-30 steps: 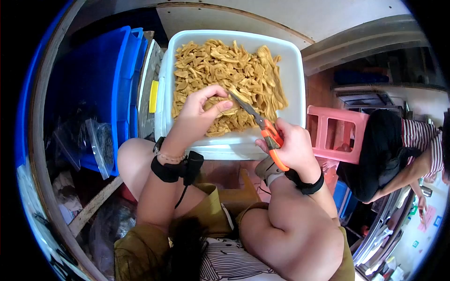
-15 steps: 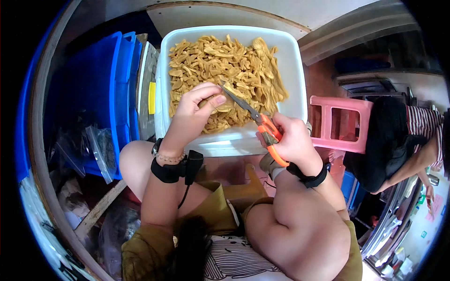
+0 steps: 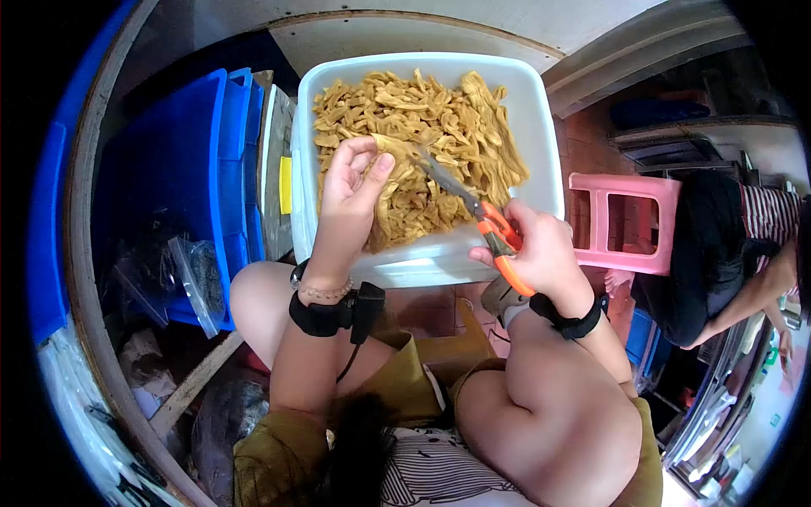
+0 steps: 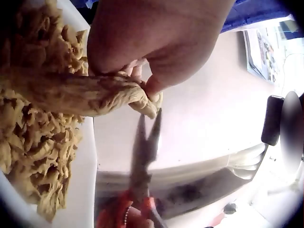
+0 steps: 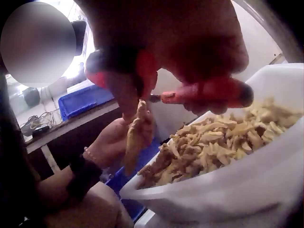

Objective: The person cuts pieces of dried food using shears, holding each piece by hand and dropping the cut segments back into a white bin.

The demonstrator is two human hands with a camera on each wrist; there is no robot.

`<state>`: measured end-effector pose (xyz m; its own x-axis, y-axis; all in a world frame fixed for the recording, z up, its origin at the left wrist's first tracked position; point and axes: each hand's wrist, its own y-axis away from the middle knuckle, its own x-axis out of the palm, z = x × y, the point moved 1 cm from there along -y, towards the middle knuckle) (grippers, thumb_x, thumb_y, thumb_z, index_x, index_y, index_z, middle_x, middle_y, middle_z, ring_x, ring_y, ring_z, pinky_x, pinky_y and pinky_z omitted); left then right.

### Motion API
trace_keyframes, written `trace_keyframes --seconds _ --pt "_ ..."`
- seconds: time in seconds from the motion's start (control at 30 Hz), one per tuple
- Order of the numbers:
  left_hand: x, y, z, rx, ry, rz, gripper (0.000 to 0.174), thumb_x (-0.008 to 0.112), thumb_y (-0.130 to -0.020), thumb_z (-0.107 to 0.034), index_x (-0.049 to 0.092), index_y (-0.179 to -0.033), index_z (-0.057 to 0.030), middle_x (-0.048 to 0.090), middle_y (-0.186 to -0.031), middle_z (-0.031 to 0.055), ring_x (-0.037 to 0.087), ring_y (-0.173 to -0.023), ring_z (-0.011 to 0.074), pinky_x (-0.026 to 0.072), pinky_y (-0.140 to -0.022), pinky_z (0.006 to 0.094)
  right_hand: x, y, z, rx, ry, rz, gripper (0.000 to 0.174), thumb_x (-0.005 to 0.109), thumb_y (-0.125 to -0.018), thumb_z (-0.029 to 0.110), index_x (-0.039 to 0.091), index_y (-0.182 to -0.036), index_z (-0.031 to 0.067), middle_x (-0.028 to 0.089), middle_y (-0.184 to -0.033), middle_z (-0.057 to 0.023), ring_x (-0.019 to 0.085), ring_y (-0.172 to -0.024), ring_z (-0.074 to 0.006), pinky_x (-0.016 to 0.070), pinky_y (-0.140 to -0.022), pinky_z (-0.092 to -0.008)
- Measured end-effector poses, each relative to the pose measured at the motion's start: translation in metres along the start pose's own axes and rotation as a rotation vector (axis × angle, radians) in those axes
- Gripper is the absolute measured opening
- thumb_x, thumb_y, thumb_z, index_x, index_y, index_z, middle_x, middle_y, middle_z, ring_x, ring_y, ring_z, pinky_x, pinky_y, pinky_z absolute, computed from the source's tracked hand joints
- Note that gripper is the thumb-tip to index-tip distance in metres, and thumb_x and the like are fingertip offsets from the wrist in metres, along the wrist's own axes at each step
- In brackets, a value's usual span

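Note:
My left hand point(image 3: 346, 190) pinches a long, wrinkled tan food strip point(image 4: 90, 95) between thumb and fingers, over a white tub. Orange-handled scissors point(image 3: 456, 186) are gripped in my right hand point(image 3: 545, 253), fingers and thumb around the handles. In the left wrist view their blades point(image 4: 148, 147) stand slightly apart, tips right by the strip's end at my left fingertips. The white tub point(image 3: 545, 156) holds a heap of short tan pieces point(image 3: 422, 211), with longer uncut strips point(image 3: 494, 135) along its right side.
Blue crates point(image 3: 169, 169) stack up at the left, with clear plastic bags point(image 3: 198, 279) hanging there. A pink stool point(image 3: 591, 220) stands on the right, beside a seated person point(image 3: 705, 237) in dark trousers. A wooden panel point(image 3: 422, 34) lies behind the tub.
My left hand has drawn away from the scissor blades and turned, and more of the strip shows beyond its fingers. The right hand keeps its grip on the scissors. The view has shifted slightly.

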<state>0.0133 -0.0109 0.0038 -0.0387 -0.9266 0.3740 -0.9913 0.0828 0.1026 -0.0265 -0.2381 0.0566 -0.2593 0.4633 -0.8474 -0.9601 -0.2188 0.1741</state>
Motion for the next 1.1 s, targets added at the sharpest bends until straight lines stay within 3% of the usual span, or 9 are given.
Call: trace_keyframes --seconds 0.17,0.23,0.47,0.57,0.63,0.87,0.97,1.03,1.1 --pt "-0.001 0.002 0.004 -0.041 0.067 0.025 0.018 0.053 -0.093 -0.01 0.046 -0.106 0.0 0.057 -0.101 0.0062 0.051 -0.095 0.0086 0.04 -0.086 0.0227 0.002 -0.002 0.003 0.007 0.022 0.06 0.061 0.072 -0.063 0.061 0.054 -0.073 0.004 0.056 -0.06 -0.0145 0.06 -0.06 -0.0349 0.0459 -0.053 -0.0394" --pt "0.0 0.002 0.004 -0.045 0.093 0.037 0.016 0.054 -0.092 -0.009 0.047 -0.104 -0.0001 0.058 -0.1 0.006 0.052 -0.095 0.0087 0.0405 -0.086 0.0229 0.004 -0.002 0.001 -0.021 0.006 0.041 0.051 0.08 -0.06 0.048 0.056 -0.077 0.0055 0.053 -0.057 -0.012 0.055 -0.054 -0.0308 0.0428 -0.05 -0.0366" --pt "0.013 0.006 0.011 0.0 0.007 0.096 0.014 0.057 -0.089 -0.001 0.048 -0.099 -0.0005 0.057 -0.097 0.0056 0.052 -0.094 0.0093 0.0413 -0.085 0.0228 0.004 -0.003 0.004 -0.076 0.004 0.077 0.051 0.077 -0.064 0.048 0.055 -0.079 0.0048 0.054 -0.062 -0.0146 0.056 -0.059 -0.0351 0.0438 -0.054 -0.0392" --pt "0.017 0.007 0.016 0.024 0.029 0.064 0.015 0.058 -0.087 0.001 0.047 -0.097 -0.0008 0.056 -0.095 0.0049 0.052 -0.093 0.0092 0.0423 -0.084 0.0231 0.007 -0.004 0.005 -0.11 0.009 0.037 0.059 0.07 -0.065 0.059 0.053 -0.073 0.0032 0.057 -0.063 -0.0166 0.059 -0.061 -0.0382 0.0466 -0.056 -0.0418" --pt "0.017 0.008 0.017 0.12 -0.072 0.012 0.015 0.059 -0.086 0.002 0.047 -0.095 -0.0006 0.055 -0.095 0.0045 0.052 -0.09 0.0088 0.043 -0.082 0.023 0.006 -0.004 0.006 -0.036 0.033 0.079 0.057 0.07 -0.066 0.057 0.052 -0.073 0.0035 0.057 -0.063 -0.0173 0.058 -0.062 -0.0388 0.0463 -0.056 -0.0422" --pt "0.009 0.008 0.001 0.067 -0.043 -0.066 0.013 0.061 -0.085 0.001 0.05 -0.092 -0.0007 0.057 -0.09 0.0033 0.053 -0.085 0.0069 0.0431 -0.078 0.0206 0.013 -0.001 -0.011 -0.044 -0.066 0.0 0.039 0.076 -0.066 0.033 0.052 -0.069 0.0021 0.05 -0.053 -0.0136 0.05 -0.048 -0.0295 0.0411 -0.048 -0.0342" --pt "0.003 0.005 -0.004 0.0 -0.02 -0.04 0.012 0.062 -0.085 0.0 0.052 -0.091 -0.0012 0.058 -0.089 0.0031 0.053 -0.083 0.0062 0.0433 -0.077 0.0196 0.008 0.001 -0.006 -0.034 -0.053 -0.045 0.039 0.071 -0.066 0.034 0.048 -0.061 0.0023 0.05 -0.053 -0.0187 0.054 -0.055 -0.0394 0.0426 -0.049 -0.0414" --pt "-0.001 0.004 -0.003 -0.039 0.106 0.034 0.014 0.063 -0.083 0.001 0.052 -0.093 -0.0007 0.06 -0.092 0.0047 0.055 -0.087 0.0072 0.045 -0.077 0.0198 0.01 0.001 -0.006 -0.061 -0.023 -0.056 0.04 0.077 -0.065 0.033 0.05 -0.066 0.0021 0.048 -0.052 -0.0132 0.05 -0.047 -0.0281 0.0407 -0.047 -0.0334" --pt "-0.003 0.004 -0.011 -0.118 0.086 0.117 0.016 0.064 -0.082 0.002 0.052 -0.093 -0.0003 0.06 -0.094 0.0055 0.056 -0.089 0.0083 0.046 -0.078 0.0204 0.008 0.001 0.0 -0.093 -0.006 -0.085 0.042 0.077 -0.064 0.035 0.051 -0.068 0.0028 0.049 -0.053 -0.0129 0.051 -0.048 -0.0295 0.0412 -0.047 -0.0348"
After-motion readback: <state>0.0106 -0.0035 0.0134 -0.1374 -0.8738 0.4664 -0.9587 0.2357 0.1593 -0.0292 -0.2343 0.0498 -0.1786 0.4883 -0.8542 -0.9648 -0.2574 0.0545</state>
